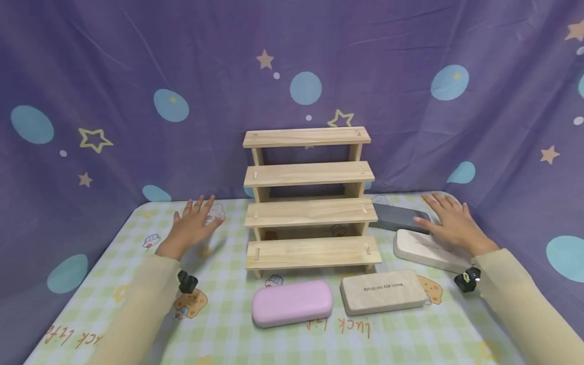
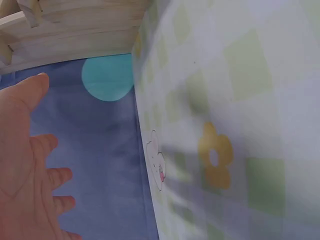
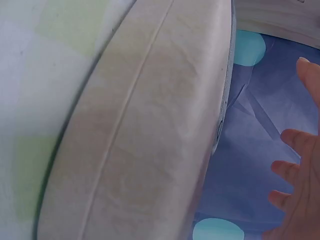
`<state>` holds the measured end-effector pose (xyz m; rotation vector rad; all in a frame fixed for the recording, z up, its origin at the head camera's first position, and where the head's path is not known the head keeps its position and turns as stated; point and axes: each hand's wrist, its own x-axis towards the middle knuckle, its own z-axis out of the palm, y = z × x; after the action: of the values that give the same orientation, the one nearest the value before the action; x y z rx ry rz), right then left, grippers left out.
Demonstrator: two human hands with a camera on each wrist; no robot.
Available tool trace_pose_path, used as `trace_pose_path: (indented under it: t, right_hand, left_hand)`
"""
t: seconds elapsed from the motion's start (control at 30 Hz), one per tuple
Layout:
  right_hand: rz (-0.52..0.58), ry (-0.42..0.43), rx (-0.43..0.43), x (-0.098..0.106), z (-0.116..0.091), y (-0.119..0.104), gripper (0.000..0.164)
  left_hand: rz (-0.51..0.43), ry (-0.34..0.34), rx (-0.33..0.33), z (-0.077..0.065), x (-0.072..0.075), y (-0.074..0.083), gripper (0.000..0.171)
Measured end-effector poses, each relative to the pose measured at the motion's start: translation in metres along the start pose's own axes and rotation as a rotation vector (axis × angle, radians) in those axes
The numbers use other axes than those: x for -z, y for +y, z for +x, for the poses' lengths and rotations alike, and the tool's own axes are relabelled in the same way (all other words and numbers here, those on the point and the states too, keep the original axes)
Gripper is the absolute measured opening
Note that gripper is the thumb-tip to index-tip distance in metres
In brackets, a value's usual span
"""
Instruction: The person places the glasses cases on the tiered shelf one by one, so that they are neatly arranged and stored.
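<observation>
My left hand (image 1: pixel 191 228) hovers over the checked cloth to the left of a wooden four-step rack (image 1: pixel 310 213), fingers spread and holding nothing. In the left wrist view its palm (image 2: pixel 20 165) faces the rack's side. On the other side, my right hand (image 1: pixel 453 225) is spread above a white glasses case (image 1: pixel 420 247), whose side fills much of the right wrist view. Behind that case lies a dark grey case (image 1: pixel 394 217), partly hidden by the rack and the right hand. A pink case (image 1: pixel 292 302) and a beige case (image 1: pixel 383 292) with printed lettering lie in front of the rack.
A green-and-white checked tablecloth (image 1: pixel 219 304) with cartoon prints covers the table. Purple curtain fabric (image 1: pixel 205 61) with stars and blue dots hangs close behind the table and along both sides. The rack's shelves (image 1: pixel 307 175) carry nothing.
</observation>
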<state>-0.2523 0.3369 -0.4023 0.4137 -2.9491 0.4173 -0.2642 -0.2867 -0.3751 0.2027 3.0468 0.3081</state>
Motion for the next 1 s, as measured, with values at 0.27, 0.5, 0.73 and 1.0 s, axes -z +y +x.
trace_pose_path:
  t: [0.27,0.5,0.73,1.0]
  right_hand:
    - [0.055,0.008,0.009,0.002,-0.003,0.001,0.077]
    - [0.107,0.03,0.031,0.006,-0.004,-0.001,0.075]
    - [0.156,0.075,0.103,0.009,-0.008,-0.006,0.072]
    - [0.256,0.121,0.23,0.009,-0.016,-0.014,0.072]
  left_hand:
    - [-0.078,0.029,-0.031,-0.004,0.005,0.002,0.084]
    - [-0.166,0.092,-0.091,-0.006,0.008,0.009,0.077]
    - [-0.27,0.154,-0.165,-0.006,0.008,0.02,0.071]
    - [-0.459,0.197,-0.248,-0.011,0.006,0.036,0.067]
